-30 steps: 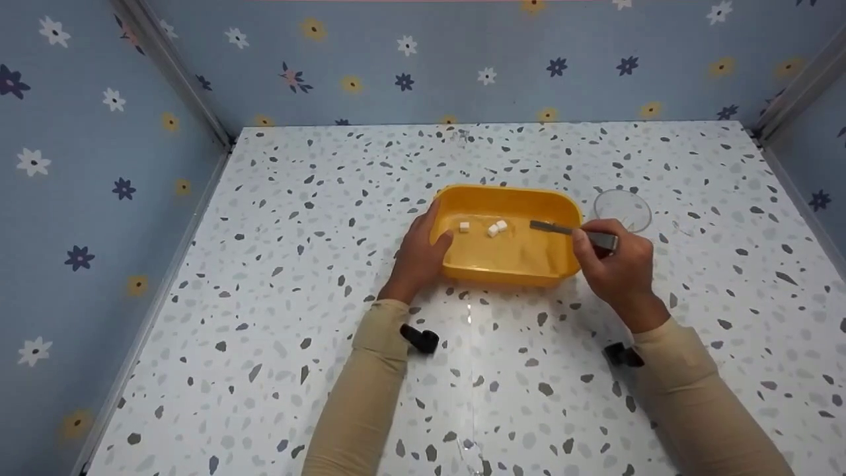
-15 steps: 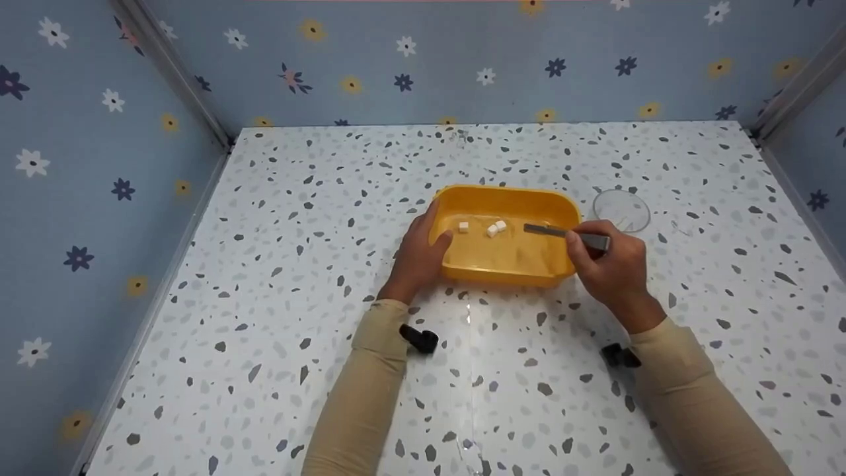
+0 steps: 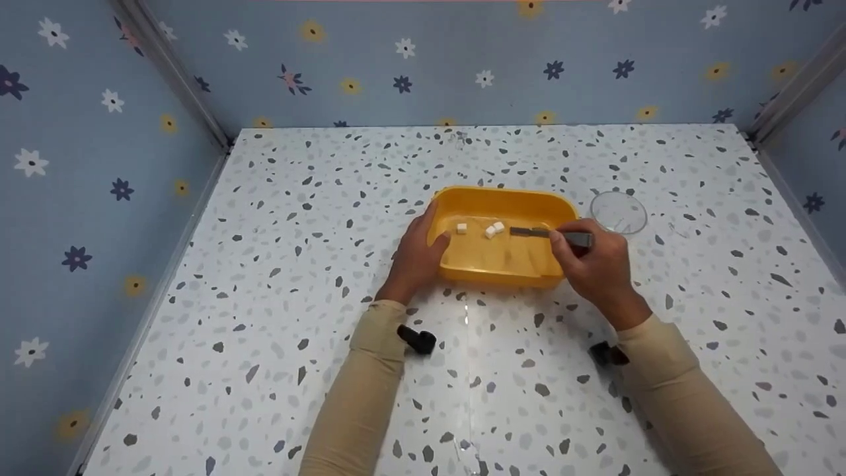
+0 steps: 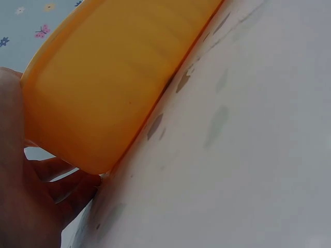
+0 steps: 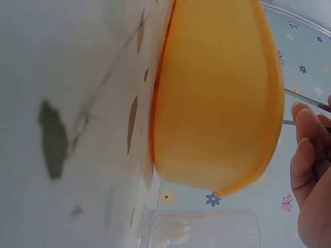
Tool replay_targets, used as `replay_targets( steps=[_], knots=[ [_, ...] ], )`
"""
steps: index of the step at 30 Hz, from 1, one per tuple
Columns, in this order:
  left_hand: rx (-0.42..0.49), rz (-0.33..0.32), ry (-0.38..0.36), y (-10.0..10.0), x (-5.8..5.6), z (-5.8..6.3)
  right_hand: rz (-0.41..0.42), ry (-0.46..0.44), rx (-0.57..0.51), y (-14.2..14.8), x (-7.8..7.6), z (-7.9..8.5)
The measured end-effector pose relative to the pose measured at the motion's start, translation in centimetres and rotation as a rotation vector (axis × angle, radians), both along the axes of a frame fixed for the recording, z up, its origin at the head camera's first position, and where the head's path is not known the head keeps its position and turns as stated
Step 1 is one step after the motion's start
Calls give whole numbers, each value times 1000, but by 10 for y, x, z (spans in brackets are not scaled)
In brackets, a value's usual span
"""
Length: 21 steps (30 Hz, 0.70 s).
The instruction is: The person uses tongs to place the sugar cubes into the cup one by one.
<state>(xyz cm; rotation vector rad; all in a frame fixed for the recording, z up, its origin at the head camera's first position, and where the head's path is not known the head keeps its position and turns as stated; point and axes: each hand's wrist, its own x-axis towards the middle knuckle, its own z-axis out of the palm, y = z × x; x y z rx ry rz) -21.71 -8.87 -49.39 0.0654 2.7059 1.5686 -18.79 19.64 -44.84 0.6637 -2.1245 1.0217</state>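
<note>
So the back wall (image 3: 456,86) is dusty blue with scattered white, yellow and navy flowers (image 3: 405,47) (kinda nursery wallpaper, tbh), and there's a pink butterfly (image 4: 42,31) in the left wrist view. Matching left wall (image 3: 66,218) and right wall (image 3: 816,165), with greyish metal trim (image 3: 175,73) in the corners. The worktop (image 3: 297,231) is white terrazzo-look with grey chips and a thin seam (image 3: 470,370) near the middle. Light's pretty soft, just a bit of shine along that seam.

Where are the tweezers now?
Head view: the tweezers are in the right grip, over the yellow tray, tips just right of the two adjoining white cubes.
</note>
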Motion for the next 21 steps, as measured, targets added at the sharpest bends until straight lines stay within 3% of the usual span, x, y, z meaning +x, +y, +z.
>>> replay_targets(
  steps=[7, 21],
  knots=[
    [-6, 9, -10, -1, 0, 0, -12, -22, 10, -3, -4, -1],
    [-7, -2, -5, 0, 1, 2, -26, -151, 51, -6, -10, -3]
  ],
)
